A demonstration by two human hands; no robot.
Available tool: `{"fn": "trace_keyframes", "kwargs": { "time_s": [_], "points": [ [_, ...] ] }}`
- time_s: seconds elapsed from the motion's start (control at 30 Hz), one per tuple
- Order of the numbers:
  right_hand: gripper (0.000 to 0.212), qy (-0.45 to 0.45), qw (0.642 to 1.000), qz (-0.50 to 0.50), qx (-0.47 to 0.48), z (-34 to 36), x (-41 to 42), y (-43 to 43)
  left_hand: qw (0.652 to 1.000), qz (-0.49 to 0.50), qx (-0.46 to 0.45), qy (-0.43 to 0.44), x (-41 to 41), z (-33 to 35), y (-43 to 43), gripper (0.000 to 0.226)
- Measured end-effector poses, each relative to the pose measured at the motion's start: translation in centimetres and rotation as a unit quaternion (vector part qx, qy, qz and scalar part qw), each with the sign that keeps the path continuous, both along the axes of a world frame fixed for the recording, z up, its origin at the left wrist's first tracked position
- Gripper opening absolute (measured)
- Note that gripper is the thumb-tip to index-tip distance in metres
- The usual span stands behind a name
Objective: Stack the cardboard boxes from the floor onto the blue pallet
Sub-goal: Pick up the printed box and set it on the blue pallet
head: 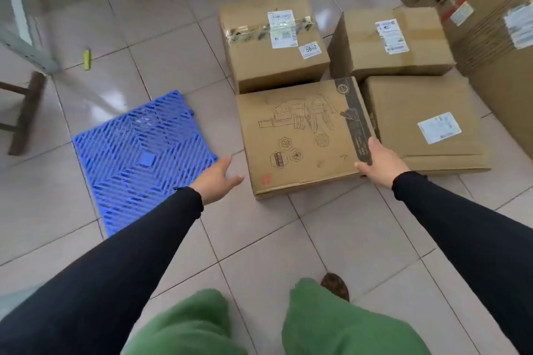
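A flat blue plastic grid pallet (138,153) lies bare on the tiled floor at the left. To its right several cardboard boxes sit on the floor. The nearest is a flat box with line drawings printed on top (300,135). My right hand (377,161) rests on its near right corner, thumb on the top face and fingers over the dark strip along the edge. My left hand (216,179) hovers open just left of that box, fingers spread, not touching it. Behind stand a taped box with a 5642 sticker (271,60), a labelled box (395,49) and a low box with a white label (427,124).
A tall stack of large cartons (490,8) fills the right edge. A wooden stool leg (26,112) and a grey metal frame (23,43) stand at the left. A small yellow object (86,59) lies on the tiles. My green trousers and a brown shoe (334,285) show below.
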State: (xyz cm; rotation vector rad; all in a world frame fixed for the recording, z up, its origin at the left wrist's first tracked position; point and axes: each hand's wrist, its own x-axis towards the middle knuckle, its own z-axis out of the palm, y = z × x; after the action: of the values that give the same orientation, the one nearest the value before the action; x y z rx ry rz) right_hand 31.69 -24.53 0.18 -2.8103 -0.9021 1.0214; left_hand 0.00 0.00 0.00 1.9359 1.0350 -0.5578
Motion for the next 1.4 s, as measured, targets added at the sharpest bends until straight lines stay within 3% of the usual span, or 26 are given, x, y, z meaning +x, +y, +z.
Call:
{"fn": "trace_keyframes", "kwargs": {
  "time_s": [0.13, 0.33, 0.4, 0.57, 0.67, 0.9, 1.1, 1.27, 1.4],
  "points": [
    [0.081, -0.049, 0.998, -0.024, 0.022, -3.9, 1.1, -0.1, 0.999, 0.033, -0.008, -0.020, 2.5, -5.2, 0.3, 0.081],
    [0.074, -0.117, 0.988, -0.061, 0.085, -8.9, 2.6, -0.2, 0.967, 0.129, -0.107, -0.193, 5.5, -11.2, 1.7, 0.081],
    [0.076, -0.132, 0.984, -0.070, 0.098, -10.2, 3.5, 0.2, 0.953, 0.152, -0.128, -0.227, 6.1, -12.7, 2.0, 0.072],
    [0.102, -0.085, 0.974, -0.130, 0.163, -11.6, 3.2, 0.8, 0.904, 0.233, -0.197, -0.301, 7.0, -14.1, 1.2, 0.067],
    [0.114, -0.062, 0.971, -0.089, 0.211, -11.0, 0.6, -0.2, 0.868, 0.306, -0.208, -0.331, 5.7, -13.7, 1.4, 0.062],
    [0.147, 0.001, 0.977, 0.086, 0.196, -7.8, -7.3, -1.9, 0.838, 0.384, -0.209, -0.327, -3.7, -9.7, 3.2, 0.047],
    [0.130, 0.008, 0.939, 0.196, 0.282, -8.1, -14.6, 1.5, 0.844, 0.415, -0.138, -0.310, -14.6, -6.8, 6.8, 0.048],
    [0.131, 0.068, 0.912, 0.236, 0.330, -7.9, -20.0, 8.7, 0.818, 0.473, -0.077, -0.318, -23.4, -5.3, 10.2, 0.039],
    [0.134, 0.145, 0.899, 0.237, 0.340, -7.9, -21.8, 16.3, 0.796, 0.513, -0.033, -0.320, -27.8, -5.5, 13.5, 0.065]
  ]
}}
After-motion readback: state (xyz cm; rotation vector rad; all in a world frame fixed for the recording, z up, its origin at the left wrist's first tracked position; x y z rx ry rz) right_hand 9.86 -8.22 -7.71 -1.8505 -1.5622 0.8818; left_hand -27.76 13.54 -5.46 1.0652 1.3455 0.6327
